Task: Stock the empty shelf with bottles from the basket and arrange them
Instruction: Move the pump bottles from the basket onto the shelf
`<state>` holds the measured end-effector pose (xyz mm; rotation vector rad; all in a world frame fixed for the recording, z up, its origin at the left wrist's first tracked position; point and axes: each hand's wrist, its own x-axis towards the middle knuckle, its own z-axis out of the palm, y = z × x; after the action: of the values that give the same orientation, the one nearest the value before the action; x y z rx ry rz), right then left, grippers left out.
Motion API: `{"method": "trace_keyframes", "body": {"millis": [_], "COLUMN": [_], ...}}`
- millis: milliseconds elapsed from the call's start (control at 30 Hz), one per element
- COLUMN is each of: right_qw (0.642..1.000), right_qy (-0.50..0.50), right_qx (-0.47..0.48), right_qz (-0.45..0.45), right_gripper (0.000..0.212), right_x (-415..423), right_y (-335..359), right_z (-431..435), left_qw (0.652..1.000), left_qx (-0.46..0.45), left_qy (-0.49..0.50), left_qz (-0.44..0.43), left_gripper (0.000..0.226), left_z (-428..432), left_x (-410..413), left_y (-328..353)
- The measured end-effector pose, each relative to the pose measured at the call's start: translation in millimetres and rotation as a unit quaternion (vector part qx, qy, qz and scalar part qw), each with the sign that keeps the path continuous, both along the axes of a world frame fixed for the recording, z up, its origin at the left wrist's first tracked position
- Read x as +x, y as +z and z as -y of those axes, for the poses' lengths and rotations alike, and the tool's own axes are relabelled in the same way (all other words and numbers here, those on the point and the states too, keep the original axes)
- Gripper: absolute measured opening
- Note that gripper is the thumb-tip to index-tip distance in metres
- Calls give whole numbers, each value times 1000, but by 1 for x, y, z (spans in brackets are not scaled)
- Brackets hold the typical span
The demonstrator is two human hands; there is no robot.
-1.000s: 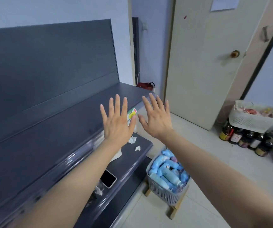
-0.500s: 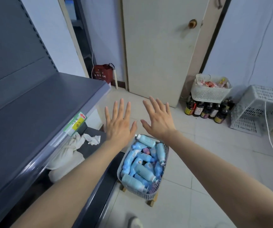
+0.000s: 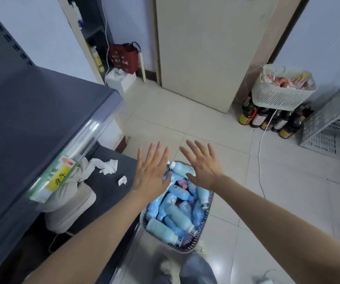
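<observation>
head view: left hand and right hand spread flat, holding nothing. basket directly below them; bottles lie on their sides, topmost nearer the right.

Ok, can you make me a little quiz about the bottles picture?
1. True or false: the left hand holds a bottle.
2. Where are the blue bottles? A on the floor, B in the basket, C in a bag.
3. What colour is the tag on the shelf edge?

Key: 1 false, 2 B, 3 yellow.
</observation>
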<state>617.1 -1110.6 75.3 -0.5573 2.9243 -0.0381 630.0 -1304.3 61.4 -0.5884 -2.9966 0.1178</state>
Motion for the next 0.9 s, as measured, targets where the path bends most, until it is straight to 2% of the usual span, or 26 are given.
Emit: {"method": "trace_keyframes", "body": {"millis": [233,300,400,500,633,767,900], "right_qw": [986,974,948,921,871,849,828], "right_qy": [139,189,270,338,436,499,531], "right_qx": [79,89,117,104,128,98,97], "right_qz": [54,93,120,166,186,144,150], "right_gripper": [93,94,82,72,67,52,47], "right_x": [-29,-31,-26,-18,-12,-8,2], "right_y": [-63,-92,-133,-166,-201,-257,-298], "right_z": [-15,-16,-16,-11,2,11,18], "left_qw": [994,989,978,964,941,913,898], "left_qx": [-47,-48,-54,-70,-79,-79,-66], "left_qy": [0,-6,-10,-20,-28,-63,-88], "left_qz": [101,142,203,257,327,394,425], "left_gripper": [95,102,105,106,91,72,53], "left_z": [-3,-1,2,9,18,19,12], "left_x": [7,15,32,46,53,53,50], "left_y": [-62,-86,-117,-147,-185,-221,-254]}}
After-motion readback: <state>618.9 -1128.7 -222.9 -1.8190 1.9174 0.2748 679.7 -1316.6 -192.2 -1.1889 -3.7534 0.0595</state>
